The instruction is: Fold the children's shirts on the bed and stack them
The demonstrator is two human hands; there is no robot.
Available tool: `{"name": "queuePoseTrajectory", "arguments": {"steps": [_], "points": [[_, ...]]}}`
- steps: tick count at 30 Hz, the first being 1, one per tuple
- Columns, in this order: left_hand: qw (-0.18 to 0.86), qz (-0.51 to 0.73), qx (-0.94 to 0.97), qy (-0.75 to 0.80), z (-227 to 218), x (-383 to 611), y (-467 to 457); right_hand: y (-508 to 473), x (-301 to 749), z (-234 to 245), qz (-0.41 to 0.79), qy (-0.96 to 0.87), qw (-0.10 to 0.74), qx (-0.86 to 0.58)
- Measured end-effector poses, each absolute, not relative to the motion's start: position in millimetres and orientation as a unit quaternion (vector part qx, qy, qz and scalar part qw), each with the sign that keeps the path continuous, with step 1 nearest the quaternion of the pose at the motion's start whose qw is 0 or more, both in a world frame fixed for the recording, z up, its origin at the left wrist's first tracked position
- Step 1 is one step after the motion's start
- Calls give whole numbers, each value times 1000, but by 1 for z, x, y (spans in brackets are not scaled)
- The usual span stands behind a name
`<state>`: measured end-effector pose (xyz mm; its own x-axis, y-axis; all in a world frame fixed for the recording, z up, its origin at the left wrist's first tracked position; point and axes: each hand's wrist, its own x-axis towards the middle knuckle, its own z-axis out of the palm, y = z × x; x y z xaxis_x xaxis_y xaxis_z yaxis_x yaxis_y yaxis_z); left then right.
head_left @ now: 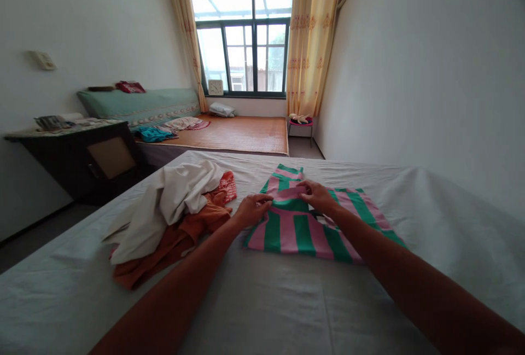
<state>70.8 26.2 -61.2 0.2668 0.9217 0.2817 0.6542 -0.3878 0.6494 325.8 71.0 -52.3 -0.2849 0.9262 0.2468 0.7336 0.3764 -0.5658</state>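
A green-and-pink striped shirt lies partly folded on the white sheet, with one part of it turned over across the left side. My left hand pinches that turned part at its left edge, thumb and fingers together. At the right edge of the same piece, my right hand closes its fingertips on the cloth. A small dark gap near the collar shows below my right hand. The shirt's right portion lies flat, partly covered by my right forearm.
Left of the shirt sits a heap of clothes: a cream garment over a rust-orange one. The white-sheeted bed spreads beneath. Beyond stand a bed with an orange mat, a dark cabinet and a pink-topped stool.
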Motion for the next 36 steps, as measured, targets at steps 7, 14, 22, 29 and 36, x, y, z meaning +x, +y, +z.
{"name": "queuePoseTrajectory", "arguments": {"steps": [7, 14, 22, 29, 36], "points": [[193, 299, 766, 536, -65, 88, 35, 71, 338, -79, 220, -735, 349, -538], [291, 382, 669, 568, -68, 91, 38, 60, 344, -66, 318, -733, 430, -419], [218, 391, 699, 558, -75, 82, 42, 41, 362, -31, 394, -843, 183, -318], [89, 351, 776, 517, -53, 83, 17, 43, 370, -29, 381, -825, 221, -354], [37, 177, 886, 426, -67, 104, 2, 40, 344, -40, 189, -878, 182, -400]]}}
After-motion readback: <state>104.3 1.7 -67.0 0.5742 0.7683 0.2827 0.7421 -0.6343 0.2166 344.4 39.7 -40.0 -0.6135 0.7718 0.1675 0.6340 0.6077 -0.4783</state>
